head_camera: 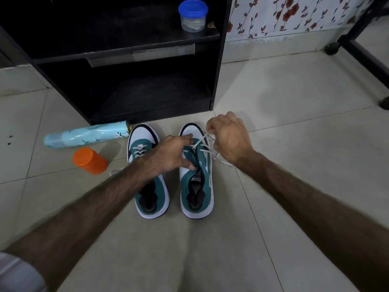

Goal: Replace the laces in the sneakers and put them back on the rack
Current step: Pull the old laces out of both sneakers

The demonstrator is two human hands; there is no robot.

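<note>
- Pale tiled floor; black rack stands beyond both hands, floral wall behind.
- Left hand grips the right sneaker by its tongue; left sneaker sits under its wrist.
- Right hand pinches the white lace.

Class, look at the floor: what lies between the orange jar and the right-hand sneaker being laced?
The head view shows the other sneaker standing between the orange jar and the right-hand sneaker, with the left hand reaching across it.
</note>
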